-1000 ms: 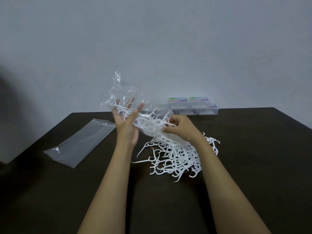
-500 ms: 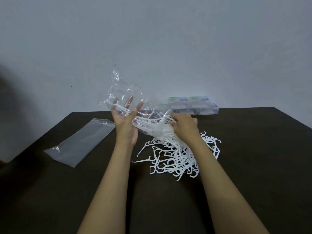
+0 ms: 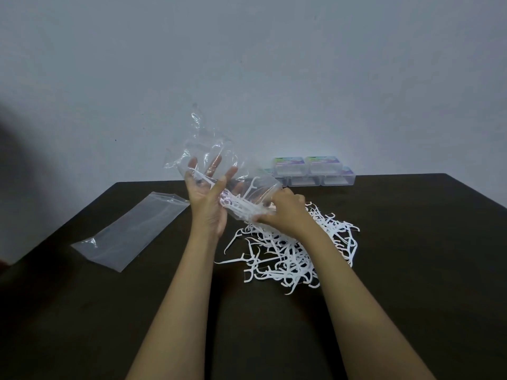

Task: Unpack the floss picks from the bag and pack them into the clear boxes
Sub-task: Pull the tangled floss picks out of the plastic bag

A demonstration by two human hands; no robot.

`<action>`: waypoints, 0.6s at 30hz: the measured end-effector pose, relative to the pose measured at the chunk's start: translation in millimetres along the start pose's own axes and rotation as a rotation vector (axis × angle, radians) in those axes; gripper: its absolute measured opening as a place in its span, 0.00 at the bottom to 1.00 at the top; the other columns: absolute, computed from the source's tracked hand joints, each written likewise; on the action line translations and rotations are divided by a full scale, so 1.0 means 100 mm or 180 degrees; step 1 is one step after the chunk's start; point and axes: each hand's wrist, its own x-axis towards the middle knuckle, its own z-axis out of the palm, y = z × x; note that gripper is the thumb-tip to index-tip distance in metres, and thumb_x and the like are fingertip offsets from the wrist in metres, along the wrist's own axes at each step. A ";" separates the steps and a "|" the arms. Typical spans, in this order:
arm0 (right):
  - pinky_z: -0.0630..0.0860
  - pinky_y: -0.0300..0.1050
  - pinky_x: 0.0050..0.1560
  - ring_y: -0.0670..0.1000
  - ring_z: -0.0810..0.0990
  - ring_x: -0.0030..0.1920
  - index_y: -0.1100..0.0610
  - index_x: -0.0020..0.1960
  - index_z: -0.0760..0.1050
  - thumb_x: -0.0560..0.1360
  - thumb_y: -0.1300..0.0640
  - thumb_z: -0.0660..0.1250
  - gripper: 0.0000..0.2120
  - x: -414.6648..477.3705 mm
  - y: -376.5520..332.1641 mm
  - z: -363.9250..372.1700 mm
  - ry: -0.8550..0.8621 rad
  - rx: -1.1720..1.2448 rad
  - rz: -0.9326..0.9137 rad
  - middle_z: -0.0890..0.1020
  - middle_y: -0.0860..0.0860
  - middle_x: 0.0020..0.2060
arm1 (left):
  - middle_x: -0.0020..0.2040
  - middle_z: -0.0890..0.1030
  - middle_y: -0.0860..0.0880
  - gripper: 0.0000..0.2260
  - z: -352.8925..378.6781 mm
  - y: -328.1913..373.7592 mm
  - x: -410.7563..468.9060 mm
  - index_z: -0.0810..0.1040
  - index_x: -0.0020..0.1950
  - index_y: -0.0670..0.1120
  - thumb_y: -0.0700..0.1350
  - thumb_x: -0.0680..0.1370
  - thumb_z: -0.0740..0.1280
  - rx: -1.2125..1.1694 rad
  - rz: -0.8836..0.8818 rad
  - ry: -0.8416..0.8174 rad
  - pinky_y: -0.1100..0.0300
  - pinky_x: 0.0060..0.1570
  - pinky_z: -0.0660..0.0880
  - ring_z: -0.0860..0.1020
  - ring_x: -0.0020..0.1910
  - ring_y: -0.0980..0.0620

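Head view shows the left hand [image 3: 209, 207] raised with its fingers [image 3: 192, 163] spread nearly straight and pointing up, lying against a crumpled clear plastic bag [image 3: 204, 145] whose loose end rises above the fingertips; two fingers show through the film. The right hand [image 3: 285, 212] has its fingers curled round the lower end of that bag, gripping it just beside the left palm. A few white plastic floss picks [image 3: 242, 205] lie inside the bag, between the two hands' fingers. Below and beyond the right-hand fingers, a tangled pile of white floss picks [image 3: 290, 259] sits on the dark tabletop [image 3: 417, 270], partly hidden by the right wrist. Small clear plastic boxes with coloured labels [image 3: 308, 171] stand in a cluster past the fingertips, at the table's far edge against a grey wall [image 3: 301, 64]. A flat empty clear plastic sleeve [image 3: 131, 231] lies on the table, well apart from the left-hand fingers on their outer side.
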 end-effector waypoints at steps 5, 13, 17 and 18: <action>0.58 0.51 0.64 0.51 0.68 0.62 0.50 0.57 0.76 0.75 0.50 0.64 0.12 0.00 0.05 -0.02 0.0236 -0.0375 0.0101 0.78 0.49 0.55 | 0.60 0.75 0.48 0.27 -0.01 0.02 0.01 0.60 0.67 0.52 0.27 0.75 0.60 -0.0038 0.0000 0.0055 0.49 0.47 0.80 0.81 0.50 0.47; 0.57 0.47 0.63 0.49 0.67 0.62 0.52 0.55 0.76 0.74 0.53 0.66 0.11 0.02 0.07 0.00 0.0373 0.0141 0.0058 0.77 0.47 0.56 | 0.60 0.75 0.48 0.27 -0.02 0.01 0.00 0.60 0.67 0.52 0.28 0.75 0.61 -0.0021 0.0034 0.0075 0.51 0.47 0.80 0.80 0.51 0.47; 0.56 0.47 0.65 0.49 0.67 0.65 0.50 0.61 0.75 0.74 0.56 0.65 0.16 0.05 0.04 0.05 0.0282 0.0434 -0.0118 0.76 0.47 0.60 | 0.60 0.75 0.47 0.26 -0.02 0.00 0.00 0.63 0.64 0.53 0.28 0.75 0.61 -0.0074 0.0040 0.0015 0.46 0.50 0.78 0.80 0.51 0.46; 0.56 0.47 0.64 0.49 0.66 0.66 0.48 0.63 0.73 0.74 0.55 0.64 0.17 0.05 0.03 0.06 0.0241 0.0389 -0.0167 0.75 0.48 0.62 | 0.59 0.75 0.46 0.25 -0.02 0.00 0.00 0.63 0.63 0.54 0.27 0.75 0.61 -0.0089 0.0041 -0.0009 0.43 0.52 0.77 0.80 0.51 0.46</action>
